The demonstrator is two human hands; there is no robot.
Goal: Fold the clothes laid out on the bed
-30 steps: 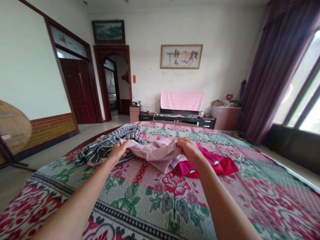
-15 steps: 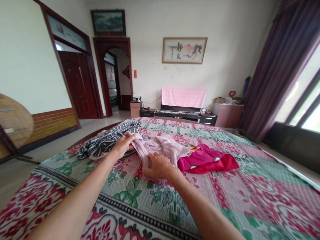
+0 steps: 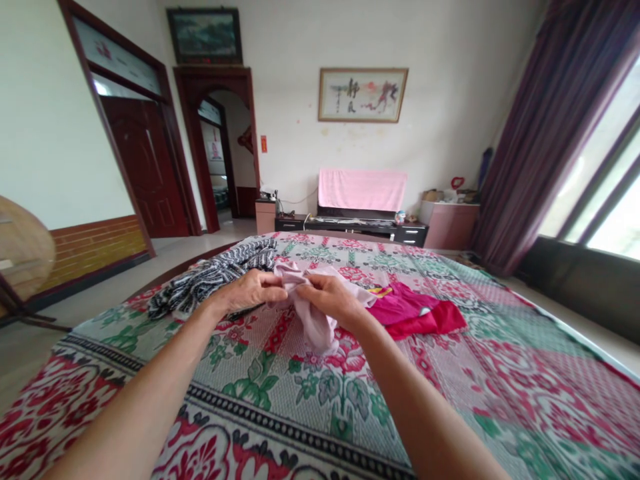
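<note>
Both my hands hold a pale pink garment (image 3: 314, 320) bunched up over the bed. My left hand (image 3: 250, 291) pinches its upper edge, and my right hand (image 3: 333, 300) grips the cloth right beside it, fingers closed. The garment hangs down a little below my right hand. A black-and-white patterned garment (image 3: 215, 273) lies to the left of my hands. A magenta and red garment (image 3: 417, 315) lies to the right, touching the pink one.
The bed is covered by a floral red, green and pink spread (image 3: 350, 400). Beyond it stand a low dark cabinet with a pink towel (image 3: 363, 189), a pink chest (image 3: 447, 223), purple curtains (image 3: 540, 133) by the window, and dark wooden doors (image 3: 150, 173). A round wooden table (image 3: 23, 250) stands at the left.
My right hand lifted off the bed and came up next to my left hand, gathering the pink garment, which is now bunched between both hands instead of spread out.
</note>
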